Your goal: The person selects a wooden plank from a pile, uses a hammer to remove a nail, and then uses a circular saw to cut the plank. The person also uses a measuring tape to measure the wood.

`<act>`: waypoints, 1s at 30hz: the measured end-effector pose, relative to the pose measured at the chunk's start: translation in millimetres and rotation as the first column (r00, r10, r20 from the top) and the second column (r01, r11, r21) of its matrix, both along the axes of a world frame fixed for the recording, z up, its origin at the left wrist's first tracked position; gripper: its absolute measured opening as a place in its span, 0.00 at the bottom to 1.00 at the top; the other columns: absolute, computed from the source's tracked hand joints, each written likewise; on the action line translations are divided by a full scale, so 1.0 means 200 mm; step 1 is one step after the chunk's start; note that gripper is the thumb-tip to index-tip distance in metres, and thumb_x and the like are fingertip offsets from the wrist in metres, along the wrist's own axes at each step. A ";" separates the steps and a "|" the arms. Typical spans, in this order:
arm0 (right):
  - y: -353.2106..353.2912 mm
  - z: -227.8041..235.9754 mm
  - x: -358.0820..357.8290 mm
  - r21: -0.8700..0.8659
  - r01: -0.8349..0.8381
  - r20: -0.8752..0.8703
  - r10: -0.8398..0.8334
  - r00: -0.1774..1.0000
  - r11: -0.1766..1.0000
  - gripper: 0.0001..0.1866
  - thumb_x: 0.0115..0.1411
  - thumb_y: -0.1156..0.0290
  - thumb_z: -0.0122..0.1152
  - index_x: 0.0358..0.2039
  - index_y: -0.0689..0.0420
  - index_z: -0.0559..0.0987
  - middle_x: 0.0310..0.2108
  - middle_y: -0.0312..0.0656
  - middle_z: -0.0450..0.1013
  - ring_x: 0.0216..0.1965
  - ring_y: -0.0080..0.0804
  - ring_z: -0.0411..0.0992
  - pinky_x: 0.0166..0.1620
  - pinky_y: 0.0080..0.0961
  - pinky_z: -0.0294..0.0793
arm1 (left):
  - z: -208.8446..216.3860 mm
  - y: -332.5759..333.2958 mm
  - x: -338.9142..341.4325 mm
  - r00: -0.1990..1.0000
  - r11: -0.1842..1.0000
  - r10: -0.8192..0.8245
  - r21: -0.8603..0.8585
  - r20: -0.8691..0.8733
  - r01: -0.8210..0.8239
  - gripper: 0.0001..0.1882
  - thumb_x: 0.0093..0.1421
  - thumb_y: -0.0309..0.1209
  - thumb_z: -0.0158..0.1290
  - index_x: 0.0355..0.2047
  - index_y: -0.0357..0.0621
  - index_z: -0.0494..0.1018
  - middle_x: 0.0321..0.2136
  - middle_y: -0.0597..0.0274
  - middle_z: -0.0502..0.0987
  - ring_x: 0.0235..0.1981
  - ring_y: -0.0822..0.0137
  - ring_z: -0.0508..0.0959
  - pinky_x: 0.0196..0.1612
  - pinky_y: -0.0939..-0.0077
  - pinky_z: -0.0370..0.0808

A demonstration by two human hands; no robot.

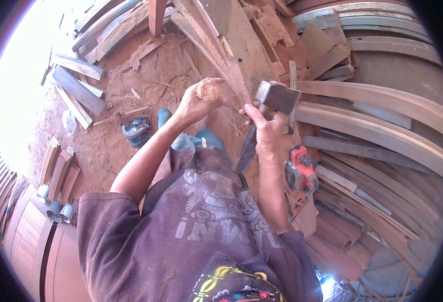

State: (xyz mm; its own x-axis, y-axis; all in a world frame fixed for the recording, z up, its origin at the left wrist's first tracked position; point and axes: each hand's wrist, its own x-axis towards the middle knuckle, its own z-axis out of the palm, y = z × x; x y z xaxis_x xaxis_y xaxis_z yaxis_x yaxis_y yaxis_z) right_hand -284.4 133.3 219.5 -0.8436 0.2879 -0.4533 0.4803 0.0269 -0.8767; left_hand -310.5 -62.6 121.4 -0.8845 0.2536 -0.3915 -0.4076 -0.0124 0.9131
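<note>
- Clenches left hand [206, 98] around tan, round-ended wooden piece [209, 91]; shows rough end face upward, hides the rest inside fist.
- Grasps grey, block-headed metal hammer [277, 96] in right hand [267, 126], close below the head.
- Shows dark flat bar [246, 151] slanting down-left from under right hand; cannot tell if part of hammer.
- Brings right thumb to lower end of reddish, narrow wooden strip [238, 83], between both hands; cannot tell if pinched.
- Keeps hammer head to the right of round-ended piece, apart from it.
- Just beyond hands: brown, wide wooden beam [249, 43], dusty on top.
- Right of right forearm: red-and-black power tool [303, 170], near long, pale-brown wooden planks [372, 128].
- Left of left forearm: blue-grey, compact power tool [136, 129] on reddish-brown, dusty ground [118, 93].
- Farther left: grey-faced wooden offcuts [78, 89] in a loose pile.
- Wears dark purplish-brown printed T-shirt [181, 241].
</note>
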 end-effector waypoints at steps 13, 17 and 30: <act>0.53 -0.19 -0.18 0.341 0.176 -0.087 -0.156 0.984 0.923 0.22 0.56 0.63 0.81 0.46 0.64 0.86 0.45 0.42 0.82 0.42 0.29 0.78 0.49 0.28 0.77 | -0.15 0.12 -0.06 0.997 0.971 -0.076 -0.228 -0.027 0.068 0.34 0.56 0.52 0.72 0.56 0.45 0.80 0.48 0.51 0.85 0.53 0.56 0.85 0.57 0.61 0.79; 0.30 -0.34 -0.20 0.414 -0.036 0.053 0.015 0.998 0.910 0.23 0.54 0.66 0.83 0.47 0.61 0.83 0.45 0.36 0.76 0.47 0.30 0.72 0.54 0.31 0.71 | -0.17 0.19 -0.05 1.000 0.994 0.005 -0.111 -0.016 -0.006 0.34 0.56 0.53 0.72 0.55 0.44 0.79 0.47 0.52 0.85 0.52 0.57 0.84 0.58 0.63 0.78; 0.21 -0.28 0.04 -0.086 -0.133 0.219 0.149 0.964 0.987 0.19 0.64 0.63 0.76 0.49 0.58 0.81 0.40 0.36 0.79 0.37 0.24 0.78 0.39 0.25 0.80 | 0.19 -0.03 0.04 0.972 0.969 0.223 -0.121 0.075 -0.214 0.28 0.50 0.41 0.79 0.44 0.39 0.79 0.37 0.58 0.84 0.41 0.71 0.83 0.49 0.67 0.80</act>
